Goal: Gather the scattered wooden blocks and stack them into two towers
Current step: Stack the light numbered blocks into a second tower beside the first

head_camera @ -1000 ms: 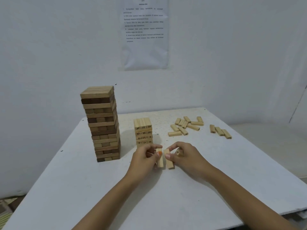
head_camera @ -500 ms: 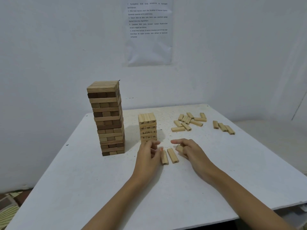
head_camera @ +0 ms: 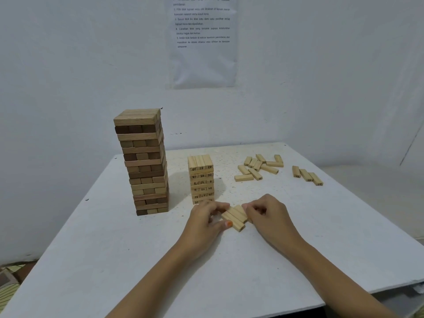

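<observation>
Three pale blocks are squeezed side by side into a bundle (head_camera: 235,217) on the table (head_camera: 91,249), just near of the short tower (head_camera: 200,177). The left hand (head_camera: 205,222) and the right hand (head_camera: 269,215) pinch it from either side with curled fingers. If the squeeze loosens during a lift, the middle block could drop out. The left knuckles sit close to the short tower's base, so a bump there may shove its lower layers askew. The tall tower (head_camera: 143,161) to the left stands well apart. The left hand covers the short tower's lowest layer, the scattered blocks (head_camera: 259,167) at the far right overlap so their count is unclear, and the bundle's numbers are too small to read
</observation>
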